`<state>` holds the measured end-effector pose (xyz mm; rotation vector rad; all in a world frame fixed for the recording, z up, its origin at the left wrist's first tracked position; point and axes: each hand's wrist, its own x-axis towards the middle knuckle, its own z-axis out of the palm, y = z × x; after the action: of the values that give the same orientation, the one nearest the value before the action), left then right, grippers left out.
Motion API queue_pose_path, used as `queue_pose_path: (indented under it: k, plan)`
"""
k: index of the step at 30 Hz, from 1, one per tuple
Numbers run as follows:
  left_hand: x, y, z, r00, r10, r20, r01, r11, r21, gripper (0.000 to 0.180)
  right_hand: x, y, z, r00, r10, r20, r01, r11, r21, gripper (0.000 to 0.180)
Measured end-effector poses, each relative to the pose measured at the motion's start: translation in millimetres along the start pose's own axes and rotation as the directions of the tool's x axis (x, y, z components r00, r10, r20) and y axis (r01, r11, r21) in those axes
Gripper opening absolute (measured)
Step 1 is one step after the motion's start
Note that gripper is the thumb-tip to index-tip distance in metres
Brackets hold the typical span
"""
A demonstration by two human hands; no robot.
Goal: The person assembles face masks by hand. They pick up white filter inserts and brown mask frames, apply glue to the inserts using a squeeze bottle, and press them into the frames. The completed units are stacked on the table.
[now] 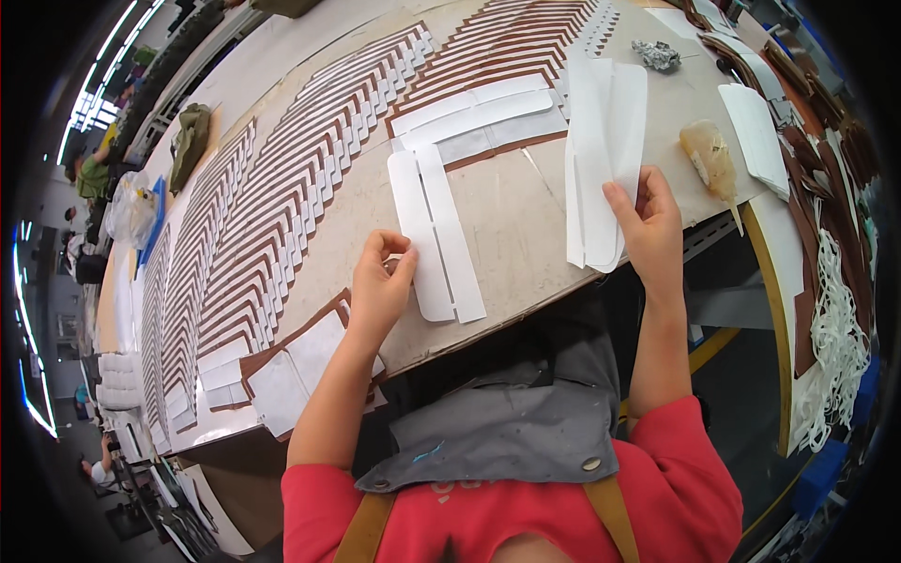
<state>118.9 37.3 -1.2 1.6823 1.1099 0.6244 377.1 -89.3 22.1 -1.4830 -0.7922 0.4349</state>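
Note:
My left hand (380,281) has thumb and forefinger pinched at the left edge of a white paper strip (419,225), which lies on the table beside a second strip (455,244) with a narrow gap between them. In my right hand (649,225) is a small fanned stack of long white strips (601,141), gripped near its lower right edge and held over the table's near edge. Just beyond the left strips lies a brown-edged panel (516,143) with white strips on it.
Long overlapping rows of brown-edged white panels (282,206) cover the table's left and far side. More panels (296,371) lie by my left forearm. At right are a yellowish wrapped lump (709,159), a crumpled grey lump (657,56), white sheets (755,136) and hanging white cords (831,347).

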Motion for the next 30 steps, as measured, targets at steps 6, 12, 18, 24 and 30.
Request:
queue_pose_path:
  k: [6, 12, 18, 24, 30]
  plan:
    - [-16.7, 42.0, 11.8, 0.872, 0.486, 0.055, -0.461, 0.779, 0.426, 0.021, -17.1, -7.6, 18.8, 0.990, -0.055, 0.126, 0.072, 0.989, -0.131, 0.015]
    - [-35.3, 70.2, 45.7, 0.937, 0.246, 0.247, -0.175, 0.945, -0.277, 0.029, -42.4, -25.6, 47.3, 0.871, -0.251, 0.422, 0.232, 0.968, 0.096, 0.010]
    - [-28.9, 57.5, 42.6, 0.946, 0.134, 0.295, 0.010, 0.897, -0.442, 0.023, -45.4, -14.2, 31.5, 0.861, 0.068, 0.505, -0.237, 0.931, 0.279, 0.009]
    - [-13.5, 44.9, 18.7, 0.999, 0.023, -0.046, -0.045, 0.833, -0.551, 0.019, -1.9, 16.6, -20.7, 0.972, 0.227, -0.060, -0.155, 0.813, 0.561, 0.010]
    - [1.9, 13.6, -13.6, 1.000, 0.003, 0.026, 0.000, 0.994, -0.108, 0.013, 16.6, 8.7, -56.2, 0.947, 0.065, -0.315, 0.070, 0.915, 0.397, 0.016]
